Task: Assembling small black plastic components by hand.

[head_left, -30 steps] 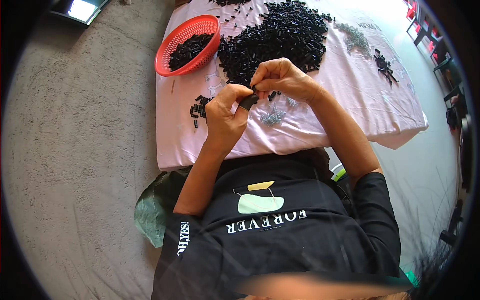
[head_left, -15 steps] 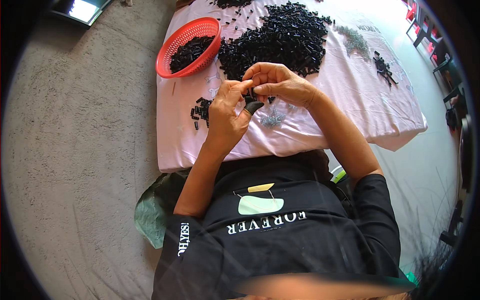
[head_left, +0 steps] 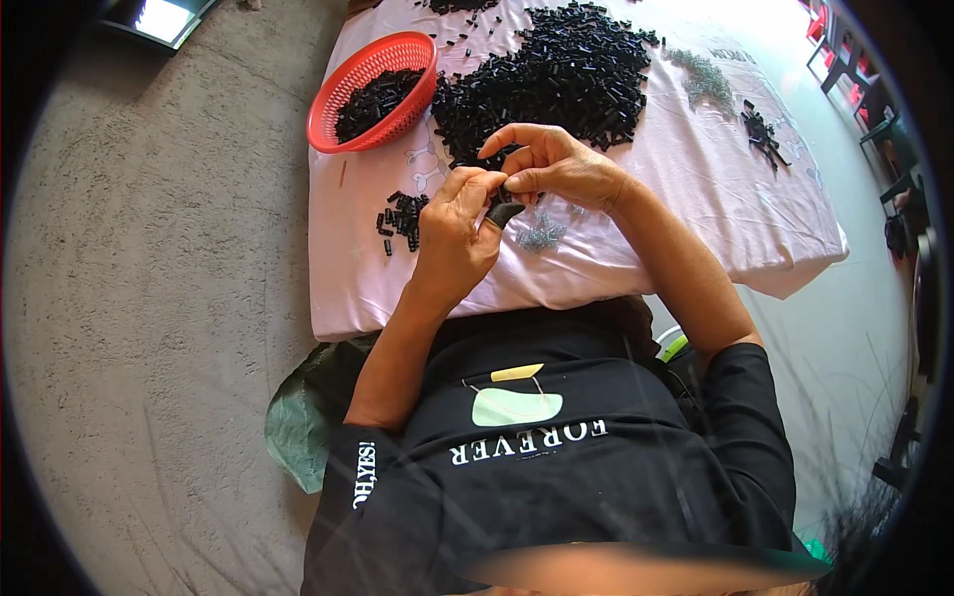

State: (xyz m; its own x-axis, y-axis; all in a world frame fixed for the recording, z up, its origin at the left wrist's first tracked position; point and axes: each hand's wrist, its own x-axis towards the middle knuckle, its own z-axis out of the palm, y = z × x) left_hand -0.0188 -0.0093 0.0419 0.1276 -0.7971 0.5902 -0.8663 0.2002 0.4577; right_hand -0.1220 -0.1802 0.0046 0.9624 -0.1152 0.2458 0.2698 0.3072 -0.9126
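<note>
Nearest, below the work, the person's black printed shirt point(head_left: 556, 467) fills the lower frame, with a crumpled green bag point(head_left: 298, 427) on the grey floor point(head_left: 149, 348) just beside the left elbow. Both forearms rise from there to meet over the near edge of a low table covered in a pink cloth point(head_left: 636, 248).

The left hand point(head_left: 459, 230) is curled nearly closed, thumb and forefinger pinched on a small black plastic piece point(head_left: 502, 212) that juts from the fingertips. The right hand point(head_left: 555, 169) touches it from the other side: its thumb and forefinger close on the same piece or on something tiny set against it, while the remaining fingers arch loosely open above. Whether a second part is held there is too small to tell.

The piece looks light, rigid and smooth, so it would likely slip under a loose hold; a fingertip pinch across its short sides, as shown, seems the sound way to take it, and force matters little.

Just under the hands lies a small heap of thin grey metal bits point(head_left: 540, 236), probably springy and easy to scatter. To the left, a short cluster of black pieces point(head_left: 402, 214) sits on the cloth. Farther off is a large pile of black pieces point(head_left: 566, 74), a red plastic basket point(head_left: 348, 119) partly filled with more, another grey patch point(head_left: 704, 77) and a small black cluster point(head_left: 763, 129) toward the far right.
</note>
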